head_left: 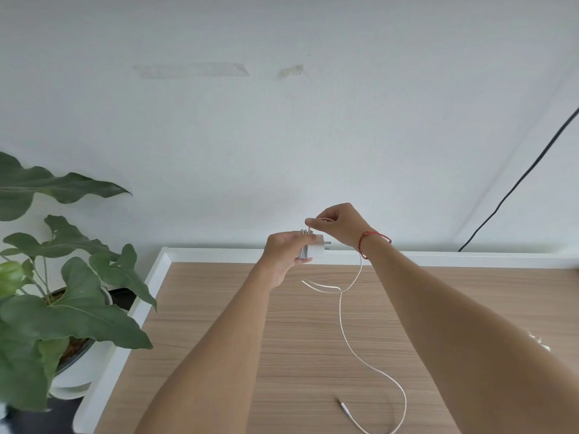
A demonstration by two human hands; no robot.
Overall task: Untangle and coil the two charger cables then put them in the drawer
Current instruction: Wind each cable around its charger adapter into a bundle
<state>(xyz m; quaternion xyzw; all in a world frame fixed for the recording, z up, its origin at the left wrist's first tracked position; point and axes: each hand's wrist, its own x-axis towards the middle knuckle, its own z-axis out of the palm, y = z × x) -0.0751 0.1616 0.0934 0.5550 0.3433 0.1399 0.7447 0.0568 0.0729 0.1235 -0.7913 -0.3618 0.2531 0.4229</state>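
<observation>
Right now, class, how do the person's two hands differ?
The left hand grips the charger plug with cable wound round it; the right hand pinches only the white cable. The right hand is higher and wears a red bracelet; the left wrist is bare. Both handle the same cable.

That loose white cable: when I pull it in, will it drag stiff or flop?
Probably floppy: the white cable hangs from the right hand and lies in slack curves on the table. Likely light, so its free connector end may skid. Wound turns on the charger brick could spring loose if the left hand eases its grip.
</observation>
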